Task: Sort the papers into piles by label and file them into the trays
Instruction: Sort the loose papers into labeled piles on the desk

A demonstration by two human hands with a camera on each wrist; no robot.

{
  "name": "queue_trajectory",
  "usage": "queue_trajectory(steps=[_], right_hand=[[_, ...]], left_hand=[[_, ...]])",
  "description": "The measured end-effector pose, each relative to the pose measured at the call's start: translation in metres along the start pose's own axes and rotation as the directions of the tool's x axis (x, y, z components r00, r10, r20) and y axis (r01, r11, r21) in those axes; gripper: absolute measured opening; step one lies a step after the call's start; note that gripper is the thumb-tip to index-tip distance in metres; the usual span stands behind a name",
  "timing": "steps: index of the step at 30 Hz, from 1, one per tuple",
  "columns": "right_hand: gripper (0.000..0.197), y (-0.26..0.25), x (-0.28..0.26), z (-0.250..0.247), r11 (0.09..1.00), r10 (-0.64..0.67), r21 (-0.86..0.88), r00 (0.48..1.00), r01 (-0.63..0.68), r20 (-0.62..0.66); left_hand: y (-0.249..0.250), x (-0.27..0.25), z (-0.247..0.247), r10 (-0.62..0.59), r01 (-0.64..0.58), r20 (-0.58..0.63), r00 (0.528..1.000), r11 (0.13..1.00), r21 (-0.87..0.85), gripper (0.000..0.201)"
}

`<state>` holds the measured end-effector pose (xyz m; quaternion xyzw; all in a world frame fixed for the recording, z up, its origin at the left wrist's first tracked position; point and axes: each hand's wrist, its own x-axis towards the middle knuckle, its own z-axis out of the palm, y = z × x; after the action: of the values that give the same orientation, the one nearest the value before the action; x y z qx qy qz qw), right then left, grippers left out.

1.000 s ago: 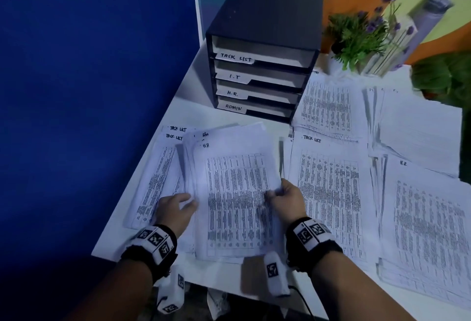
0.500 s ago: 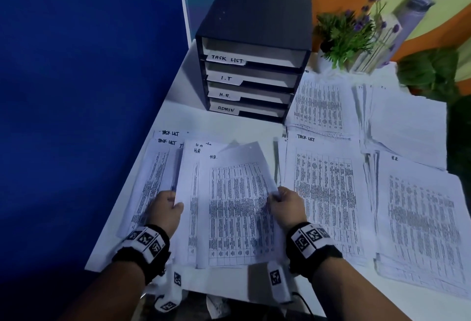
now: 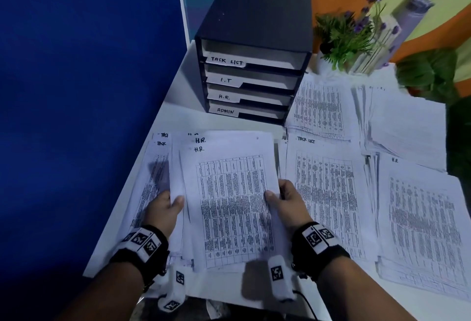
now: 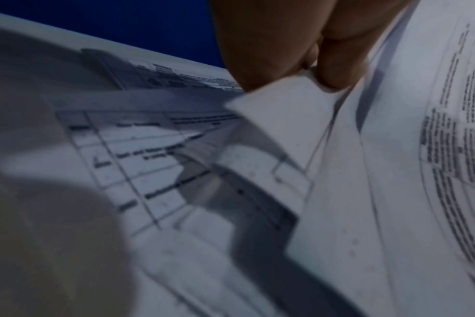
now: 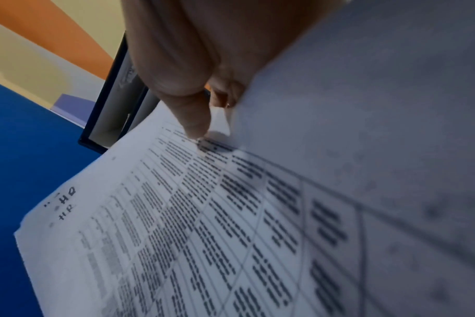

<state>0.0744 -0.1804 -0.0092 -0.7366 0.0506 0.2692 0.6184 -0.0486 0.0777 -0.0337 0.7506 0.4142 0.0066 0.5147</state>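
I have the H.R. sheaf [image 3: 229,206] pinched at both side edges, my left hand [image 3: 163,212] and my right hand [image 3: 288,203] each closing a grip on it, thumb on top, so the sheets square up above the tabletop [image 3: 188,119] before going to the H.R. tray [image 3: 251,97] in the black tray unit [image 3: 254,14] behind. My lower fingers are hidden beneath the paper, the Task List sheets [image 3: 159,167] at my left are mostly covered, and the far-right piles' labels are too small to read.
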Motion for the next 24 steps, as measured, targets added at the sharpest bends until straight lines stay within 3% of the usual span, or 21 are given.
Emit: queue_trajectory(steps=[2, 3, 5, 7, 9, 10, 12, 16, 20, 24], right_hand=[[0.031, -0.002, 0.003, -0.001, 0.999, 0.003, 0.032, 1.000, -0.003, 0.007], [0.030, -0.002, 0.006, -0.002, 0.999, 0.005, 0.032, 1.000, -0.005, 0.008], [0.014, -0.002, 0.009, -0.004, 1.000, 0.030, -0.005, 0.999, -0.030, -0.039], [0.015, 0.002, 0.017, -0.008, 0.990, 0.049, -0.123, 0.985, -0.070, -0.164], [0.007, 0.002, 0.021, -0.010, 0.920, -0.005, -0.379, 0.962, -0.103, -0.275], [0.003, 0.002, 0.022, -0.011, 0.865, -0.057, -0.492, 0.953, -0.101, -0.297], [0.005, 0.006, 0.023, -0.011, 0.812, -0.116, -0.579, 0.950, -0.077, -0.290], [0.003, 0.015, 0.022, -0.009, 0.800, -0.055, -0.587, 0.960, -0.122, -0.276], [0.002, 0.015, 0.020, -0.008, 0.793, -0.092, -0.603, 0.963, -0.082, -0.253], [0.005, 0.012, 0.022, -0.012, 0.886, -0.049, -0.460, 0.972, -0.063, -0.229]], left_hand=[[0.009, -0.004, 0.007, -0.003, 0.004, 0.012, 1.000, 0.999, -0.050, 0.016], [0.015, -0.008, 0.012, -0.011, 0.016, 0.044, 0.999, 0.993, -0.115, 0.019], [0.024, -0.010, 0.019, 0.006, 0.004, 0.116, 0.993, 0.996, -0.088, 0.022], [0.026, -0.006, 0.023, 0.094, -0.110, 0.127, 0.987, 0.986, 0.124, 0.022], [0.024, -0.002, 0.023, 0.140, -0.165, 0.090, 0.986, 0.894, 0.416, 0.016], [0.021, -0.001, 0.023, 0.097, -0.117, 0.066, 0.993, 0.836, 0.536, 0.040], [0.016, 0.000, 0.024, 0.011, -0.033, 0.040, 0.999, 0.784, 0.620, 0.080], [0.015, 0.006, 0.027, -0.053, 0.026, 0.026, 0.998, 0.784, 0.620, 0.103], [0.016, 0.008, 0.026, -0.076, 0.043, 0.038, 0.996, 0.839, 0.543, 0.093], [0.017, -0.001, 0.027, -0.026, 0.029, -0.012, 1.000, 0.935, 0.353, 0.040]])
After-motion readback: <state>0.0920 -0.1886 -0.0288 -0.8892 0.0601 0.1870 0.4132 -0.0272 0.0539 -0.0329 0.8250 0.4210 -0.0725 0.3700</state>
